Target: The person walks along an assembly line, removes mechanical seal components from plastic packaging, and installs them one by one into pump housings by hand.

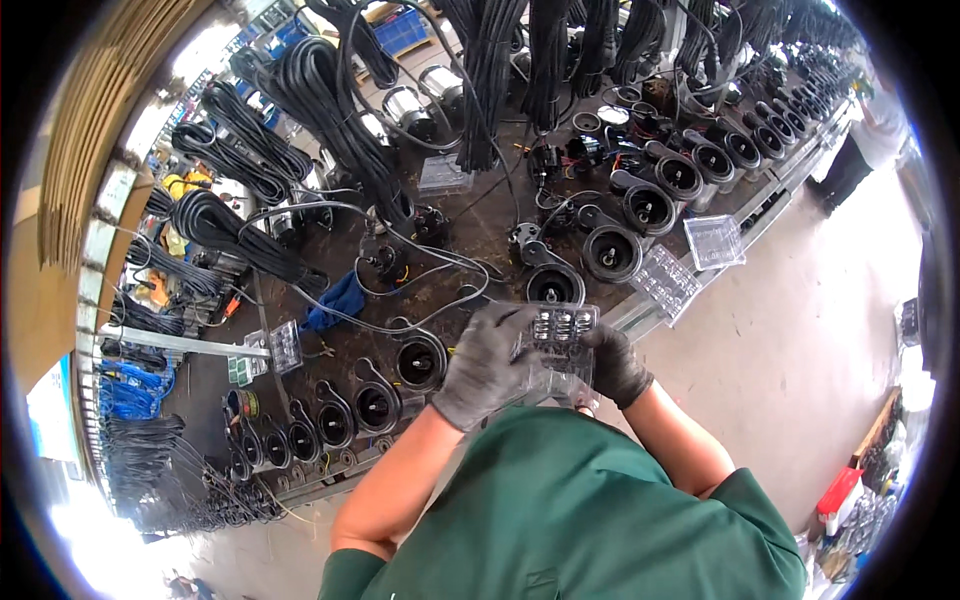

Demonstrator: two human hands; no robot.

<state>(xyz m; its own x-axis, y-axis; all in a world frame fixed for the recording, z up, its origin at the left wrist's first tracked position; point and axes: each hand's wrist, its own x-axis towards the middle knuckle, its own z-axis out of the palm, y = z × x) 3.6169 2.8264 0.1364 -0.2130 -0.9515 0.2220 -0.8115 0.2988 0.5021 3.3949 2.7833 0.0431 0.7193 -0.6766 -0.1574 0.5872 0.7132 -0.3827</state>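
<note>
In front of my torso, a clear plastic compartment tray (pixel 577 351) holds several small shiny metal parts in its far cells. My left hand (pixel 487 365), in a dark grey glove, closes on the tray's left side, its fingers reaching over the cells. On the opposite edge, my right hand (pixel 617 367), gloved alike, grips the tray with bent fingers. Just beyond the tray sits a round black pump housing (pixel 552 284) with a metal shaft at its centre. Another black housing (pixel 420 361) stands left of my left hand.
Rows of black housings (pixel 676 176) line the dark workbench (pixel 455 210). Bundled black cables (pixel 335 125) crowd its far side. Two clear trays, one with cells (pixel 666 283) and one squarer (pixel 714 242), lie at the right edge. A blue cloth (pixel 335 303) lies left. A person (pixel 868 135) stands far right.
</note>
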